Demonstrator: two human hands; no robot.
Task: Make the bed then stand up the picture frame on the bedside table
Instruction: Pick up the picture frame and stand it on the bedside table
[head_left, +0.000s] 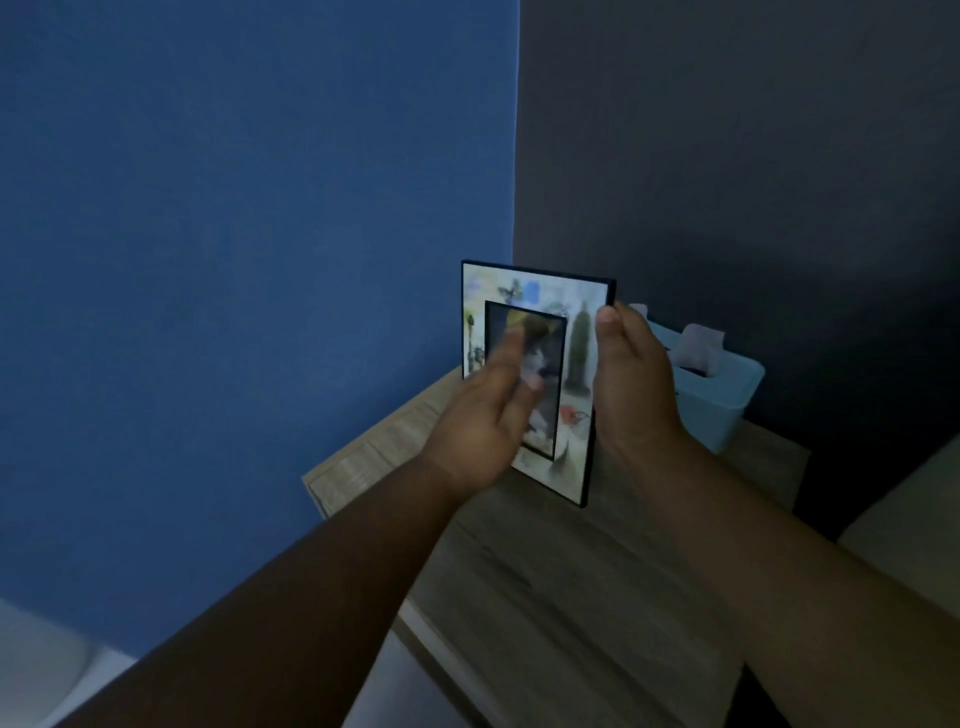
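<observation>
A black-edged picture frame (571, 332) with a pale decorated border and a small dark-framed photo stands upright on the wooden bedside table (545, 571), facing me. My right hand (631, 384) grips its right edge, thumb on the front near the top corner, fingers hidden behind. My left hand (485, 421) is blurred in front of the frame's lower left, fingers spread over the photo; I cannot tell whether it touches the glass.
A light blue tissue box (727, 400) with a tissue sticking out stands right behind the frame. A blue wall is on the left, a dark wall at the back. A pale bed edge (904, 519) shows at the right.
</observation>
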